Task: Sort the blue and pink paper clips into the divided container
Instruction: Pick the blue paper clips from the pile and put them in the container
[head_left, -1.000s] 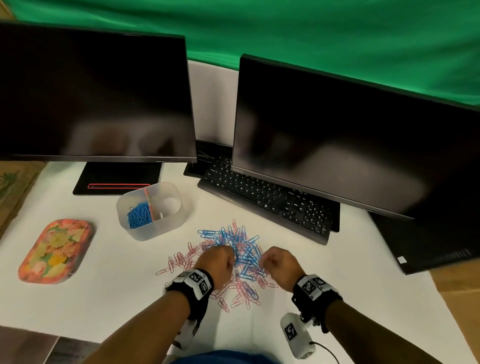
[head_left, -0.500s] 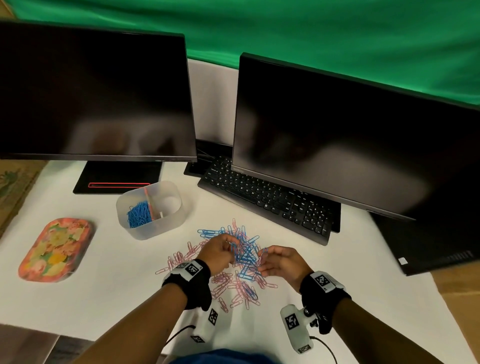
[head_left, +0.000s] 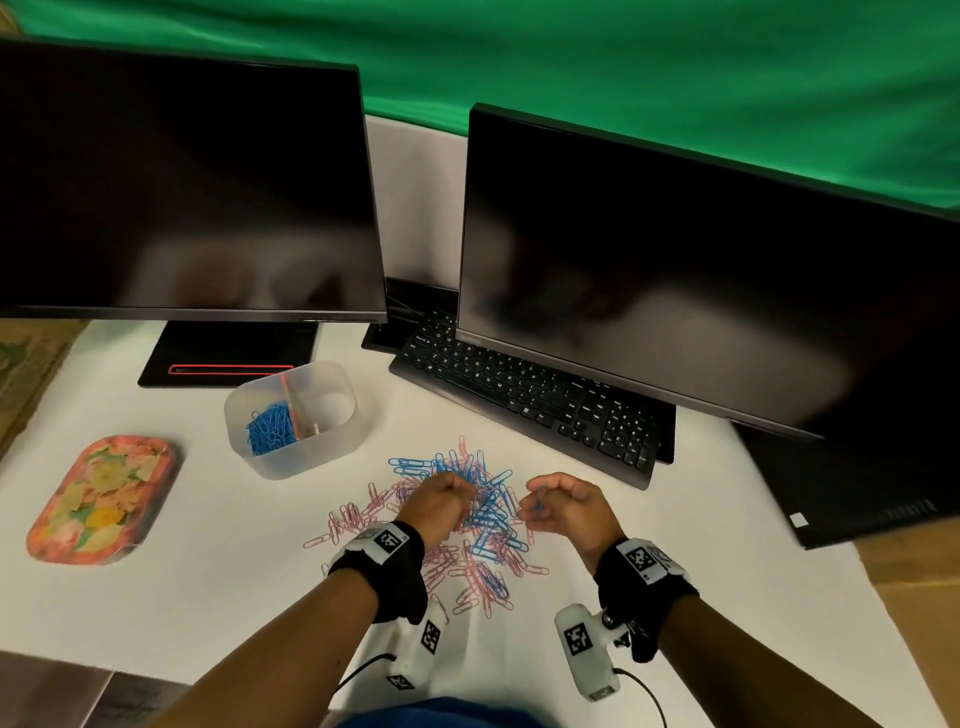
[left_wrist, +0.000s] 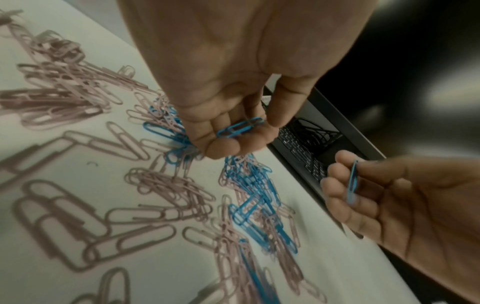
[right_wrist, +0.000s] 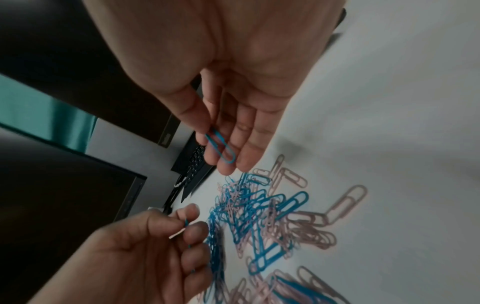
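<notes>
A loose pile of blue and pink paper clips (head_left: 483, 525) lies on the white table in front of me. My left hand (head_left: 460, 491) hovers over the pile's left half, thumb and curled fingers pinching a blue clip (left_wrist: 240, 127). To the right of the pile my right hand (head_left: 537, 506) is raised, palm turned left, with another blue clip (right_wrist: 221, 147) pinched between thumb and forefinger. The translucent divided container (head_left: 311, 460) stands at the back left. Its left compartment holds a heap of blue clips (head_left: 270, 430). I see no clips in its right compartment.
Two dark monitors (head_left: 171, 182) (head_left: 675, 270) stand behind, with a black keyboard (head_left: 524, 400) under the right one, just beyond the pile. A floral tray (head_left: 101, 499) lies at the left. The left monitor's base (head_left: 228, 353) sits behind the container.
Both hands have lifted off the pile and moved slightly apart. Each now pinches a blue clip. The right hand has turned its palm towards the left.
</notes>
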